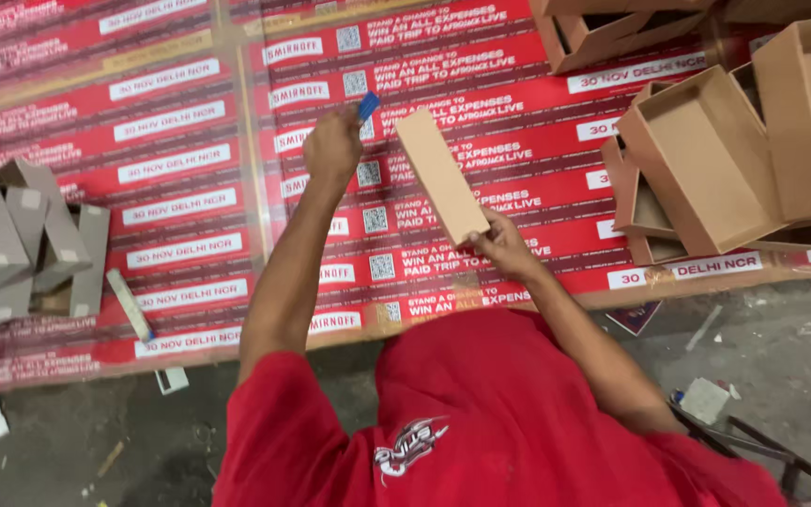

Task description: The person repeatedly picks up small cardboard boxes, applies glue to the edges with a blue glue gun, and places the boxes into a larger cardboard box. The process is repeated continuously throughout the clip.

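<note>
Being pinched at its lower end by the right hand (pixel 502 246), a flat cardboard strip (pixel 440 176) is being held tilted above the table (pixel 190 225) (red printed sheets). Just left of the strip, a small blue tool (pixel 368 105) is being gripped by the fisted left hand (pixel 332 147).

table (pixel 190 188), red printed sheets | open brown boxes (pixel 706 160) right | grey cardboard pieces (pixel 21 235) left
</note>
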